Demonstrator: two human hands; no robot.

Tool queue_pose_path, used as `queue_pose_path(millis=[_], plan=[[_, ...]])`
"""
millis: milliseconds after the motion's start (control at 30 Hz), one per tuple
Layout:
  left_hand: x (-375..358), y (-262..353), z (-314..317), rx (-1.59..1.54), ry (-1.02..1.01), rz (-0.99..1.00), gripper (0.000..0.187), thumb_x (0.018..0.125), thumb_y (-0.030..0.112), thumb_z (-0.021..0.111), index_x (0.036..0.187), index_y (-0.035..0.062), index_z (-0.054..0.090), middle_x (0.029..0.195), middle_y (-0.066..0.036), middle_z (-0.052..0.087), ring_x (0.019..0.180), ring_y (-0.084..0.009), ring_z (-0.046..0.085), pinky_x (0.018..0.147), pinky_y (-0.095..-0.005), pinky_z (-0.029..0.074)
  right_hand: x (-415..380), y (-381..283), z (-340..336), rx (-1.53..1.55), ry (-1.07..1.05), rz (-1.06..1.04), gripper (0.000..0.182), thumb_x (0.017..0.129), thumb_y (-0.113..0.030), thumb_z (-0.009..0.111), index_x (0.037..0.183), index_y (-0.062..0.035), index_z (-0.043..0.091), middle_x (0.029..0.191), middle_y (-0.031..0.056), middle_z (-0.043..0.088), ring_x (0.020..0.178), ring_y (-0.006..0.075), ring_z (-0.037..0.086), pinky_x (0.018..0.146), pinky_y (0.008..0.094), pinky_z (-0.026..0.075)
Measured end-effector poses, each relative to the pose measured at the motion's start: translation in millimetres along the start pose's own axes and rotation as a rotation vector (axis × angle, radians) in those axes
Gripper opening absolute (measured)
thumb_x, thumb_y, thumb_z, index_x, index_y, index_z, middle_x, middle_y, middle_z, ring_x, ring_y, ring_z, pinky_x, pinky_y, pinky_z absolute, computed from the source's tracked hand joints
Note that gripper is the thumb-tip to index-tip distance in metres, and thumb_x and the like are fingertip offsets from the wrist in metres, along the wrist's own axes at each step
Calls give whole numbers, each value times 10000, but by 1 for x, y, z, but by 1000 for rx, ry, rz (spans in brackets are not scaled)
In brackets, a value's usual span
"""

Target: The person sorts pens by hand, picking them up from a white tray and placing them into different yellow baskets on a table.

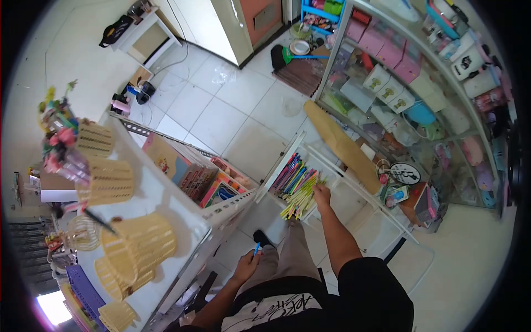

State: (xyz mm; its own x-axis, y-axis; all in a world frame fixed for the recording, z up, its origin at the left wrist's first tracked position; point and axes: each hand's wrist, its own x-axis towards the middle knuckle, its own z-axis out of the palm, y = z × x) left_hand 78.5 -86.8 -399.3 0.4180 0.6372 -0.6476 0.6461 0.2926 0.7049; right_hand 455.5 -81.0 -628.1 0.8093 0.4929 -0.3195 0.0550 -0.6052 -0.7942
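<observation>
My left hand [246,265] is closed around a small blue pen [256,249], held low near my leg. Ahead and to the right, my right hand [322,195] rests at the edge of a heap of pens [297,187] in a white-framed open tray [271,179]. Its fingers are bent together at the yellow-green pens; whether one is between them is too small to tell. Dark, purple and pink pens lie toward the tray's upper left, yellow-green ones nearer to me.
A white table [171,213] at the left holds yellow baskets [138,246], some with pens. Below it, a perforated rack [232,208] carries books. A glass cabinet [387,72] stands at the right, with a brown cardboard roll [340,146] beside it. White floor tiles [221,99] lie ahead.
</observation>
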Motion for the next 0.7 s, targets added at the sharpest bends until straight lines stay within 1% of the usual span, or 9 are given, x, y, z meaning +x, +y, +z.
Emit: queue_pose_path(millis=[100, 200, 267, 333, 367, 400, 467, 567, 700], plan=[[-8, 32, -17, 40, -14, 137, 346, 999, 348, 499, 935, 31, 622, 680, -133, 582, 636, -223, 572, 645, -350, 453, -40, -42, -35, 99, -96, 19, 242, 883, -221, 641, 829, 13, 670, 690, 60, 618, 625, 152, 557, 568, 339, 429], [-32, 69, -40, 105, -29, 247, 364, 1007, 343, 504, 856, 20, 580, 632, -61, 498, 614, -135, 486, 579, -332, 404, -89, -119, -75, 185, -99, -123, 209, 899, -177, 632, 833, 20, 665, 705, 59, 628, 658, 122, 580, 579, 286, 458], [-51, 102, -60, 149, -69, 457, 308, 995, 285, 529, 863, 9, 564, 632, -102, 489, 597, -203, 513, 578, -370, 407, -105, -191, -98, 301, -84, -275, 175, 874, -111, 671, 999, 11, 661, 806, 87, 672, 722, 141, 638, 664, 294, 514], [-81, 143, -83, 204, -6, 643, 256, 979, 233, 544, 865, 4, 555, 680, -122, 505, 626, -237, 530, 598, -374, 416, -127, -269, -121, 515, -149, -441, 460, 857, -13, 664, 1285, -23, 495, 873, 103, 660, 752, 152, 647, 680, 269, 525], [-97, 161, -93, 273, 29, 792, 206, 964, 181, 559, 867, 0, 545, 727, -142, 520, 655, -270, 547, 618, -379, 425, -147, -318, -135, 565, -173, -518, 593, 846, 21, 662, 1362, -43, 378, 890, 113, 655, 768, 157, 651, 683, 265, 526], [-110, 176, -103, 263, 45, 804, 206, 964, 181, 559, 867, 0, 545, 727, -142, 520, 655, -270, 547, 618, -379, 425, -170, -366, -149, 613, -199, -588, 734, 835, 55, 660, 1439, -62, 261, 908, 122, 651, 785, 163, 655, 687, 261, 527], [-130, 201, -121, 211, 176, 1133, 131, 924, 90, 575, 855, -6, 519, 866, -157, 543, 761, -318, 559, 689, -373, 446, -215, -445, -167, 630, -192, -749, 803, 838, 54, 665, 1468, -78, 185, 901, 115, 652, 805, 148, 653, 703, 253, 524], [-153, 223, -142, 126, 254, 1268, 102, 899, 42, 585, 848, -6, 511, 964, -157, 542, 831, -299, 555, 746, -349, 450, -260, -525, -171, 675, -239, -905, 788, 842, 39, 675, 1465, -74, 204, 908, 121, 654, 801, 145, 651, 707, 249, 523], [-162, 223, -150, -10, 236, 1261, 88, 890, 28, 595, 857, 0, 518, 965, -143, 547, 841, -293, 558, 763, -339, 452, -287, -585, -140, 592, -240, -1236, 717, 846, 5, 691, 1431, -60, 282, 960, 113, 670, 788, 135, 650, 647, 248, 506]])
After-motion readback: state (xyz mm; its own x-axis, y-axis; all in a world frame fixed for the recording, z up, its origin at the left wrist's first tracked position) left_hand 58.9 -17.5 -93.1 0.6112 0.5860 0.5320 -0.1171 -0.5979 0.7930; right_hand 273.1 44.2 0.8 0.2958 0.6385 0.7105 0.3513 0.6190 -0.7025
